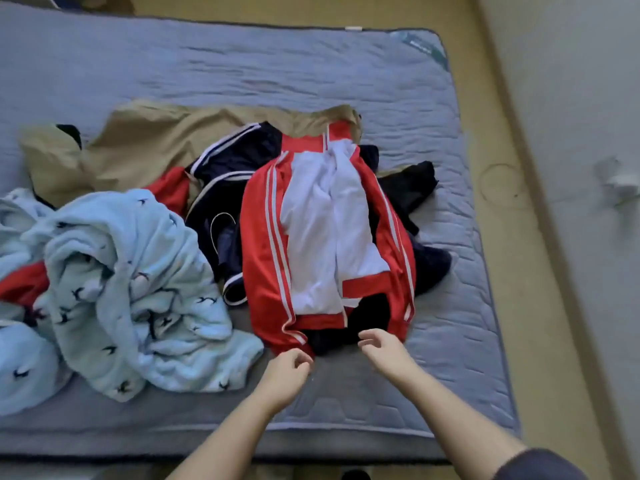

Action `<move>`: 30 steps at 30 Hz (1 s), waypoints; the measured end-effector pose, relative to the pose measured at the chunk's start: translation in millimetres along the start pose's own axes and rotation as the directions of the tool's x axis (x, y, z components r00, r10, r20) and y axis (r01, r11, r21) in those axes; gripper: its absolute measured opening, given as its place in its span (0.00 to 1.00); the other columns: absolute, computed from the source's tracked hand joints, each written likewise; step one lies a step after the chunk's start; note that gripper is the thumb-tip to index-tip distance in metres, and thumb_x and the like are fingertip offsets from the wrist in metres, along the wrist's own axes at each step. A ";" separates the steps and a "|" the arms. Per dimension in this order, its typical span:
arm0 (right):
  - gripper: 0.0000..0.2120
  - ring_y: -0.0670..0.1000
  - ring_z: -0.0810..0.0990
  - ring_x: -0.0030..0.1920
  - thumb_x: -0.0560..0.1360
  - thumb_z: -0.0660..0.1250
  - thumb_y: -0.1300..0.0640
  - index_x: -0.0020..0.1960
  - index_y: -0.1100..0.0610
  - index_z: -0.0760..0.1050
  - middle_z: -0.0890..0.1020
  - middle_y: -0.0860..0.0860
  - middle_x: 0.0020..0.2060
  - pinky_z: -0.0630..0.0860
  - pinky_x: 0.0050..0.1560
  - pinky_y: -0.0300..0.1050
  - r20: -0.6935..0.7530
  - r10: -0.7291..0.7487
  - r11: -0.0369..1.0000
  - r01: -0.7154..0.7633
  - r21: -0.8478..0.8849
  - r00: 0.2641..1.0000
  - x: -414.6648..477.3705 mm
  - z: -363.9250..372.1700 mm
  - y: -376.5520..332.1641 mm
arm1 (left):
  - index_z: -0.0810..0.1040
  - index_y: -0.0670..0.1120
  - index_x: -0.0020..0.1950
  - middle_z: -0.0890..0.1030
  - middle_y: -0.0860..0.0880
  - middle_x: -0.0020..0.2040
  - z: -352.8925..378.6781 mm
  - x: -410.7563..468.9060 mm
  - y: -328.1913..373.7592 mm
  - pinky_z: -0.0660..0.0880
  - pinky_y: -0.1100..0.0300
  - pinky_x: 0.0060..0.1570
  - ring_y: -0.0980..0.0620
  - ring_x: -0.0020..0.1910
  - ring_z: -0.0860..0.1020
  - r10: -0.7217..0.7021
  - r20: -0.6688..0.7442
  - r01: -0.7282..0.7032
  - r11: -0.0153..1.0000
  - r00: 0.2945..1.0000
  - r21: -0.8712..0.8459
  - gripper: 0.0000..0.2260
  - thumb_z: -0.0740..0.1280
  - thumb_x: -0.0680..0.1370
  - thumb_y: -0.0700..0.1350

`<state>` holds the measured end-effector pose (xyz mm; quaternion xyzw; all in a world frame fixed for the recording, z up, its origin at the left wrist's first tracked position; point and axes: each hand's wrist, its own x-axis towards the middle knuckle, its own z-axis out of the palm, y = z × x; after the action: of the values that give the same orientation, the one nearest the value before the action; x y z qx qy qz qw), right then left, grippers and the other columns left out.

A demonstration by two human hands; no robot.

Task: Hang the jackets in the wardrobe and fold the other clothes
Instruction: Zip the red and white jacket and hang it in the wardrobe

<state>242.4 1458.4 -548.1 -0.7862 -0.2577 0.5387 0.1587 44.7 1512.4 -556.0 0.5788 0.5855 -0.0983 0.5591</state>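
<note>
A red track jacket with white front panels and white stripes down the sleeves (pixel 322 237) lies front up on a grey-blue quilted mattress (pixel 277 71), on top of the other clothes. Its long axis runs almost straight away from the person, the hem toward the mattress's near edge and the collar pointing to the far side. The sleeves lie folded in along the jacket's flanks. Just beyond its collar and spreading off to its left lies a crumpled tan cloth garment (pixel 156 140). Touching the jacket's left side is a navy jacket with white stripes (pixel 228 168), partly tucked beneath it. A black garment (pixel 412 188) pokes out from under the jacket's right side, and more dark cloth shows under its hem. Further left of the jacket, past the navy one, sits a heaped light-blue fleece with a small dark bird print (pixel 131 289). The left hand (pixel 287 372) hovers just beside the hem's left corner, fingers loosely curled, with nothing visibly held. The right hand (pixel 384 348) is at the hem's right part, fingers relaxed and spread, gripping nothing.
</note>
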 end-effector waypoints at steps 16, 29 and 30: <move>0.04 0.45 0.75 0.35 0.76 0.68 0.56 0.47 0.55 0.75 0.78 0.48 0.41 0.70 0.33 0.38 0.031 0.344 0.487 -0.207 0.849 0.938 110.2 3.6 -10.9 | 0.74 0.47 0.55 0.77 0.48 0.50 67.2 118.2 15.3 0.75 0.57 0.37 0.51 0.46 0.78 -0.374 0.152 0.291 0.351 0.915 -0.890 0.08 0.67 0.78 0.48; 0.06 0.43 0.77 0.30 0.76 0.67 0.51 0.44 0.52 0.72 0.79 0.47 0.35 0.69 0.32 0.39 -0.038 0.107 0.572 -0.030 0.820 0.994 122.0 -1.2 -10.4 | 0.77 0.49 0.43 0.76 0.55 0.29 67.6 126.0 36.5 0.65 0.67 0.24 0.59 0.24 0.69 -0.153 0.104 0.123 0.119 0.983 -0.985 0.06 0.70 0.73 0.50; 0.08 0.44 0.76 0.30 0.75 0.69 0.51 0.43 0.51 0.71 0.79 0.47 0.35 0.68 0.30 0.38 -0.017 0.096 0.637 -0.049 0.770 0.995 121.4 -0.2 -10.0 | 0.77 0.50 0.42 0.74 0.55 0.28 66.8 124.7 37.1 0.63 0.67 0.23 0.60 0.23 0.67 -0.108 0.085 0.098 0.113 0.990 -0.989 0.06 0.70 0.73 0.50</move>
<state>275.1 1536.6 -635.7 -0.6690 0.0315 0.5808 0.4627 146.9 1543.9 -655.8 0.0216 0.5440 0.2782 0.7913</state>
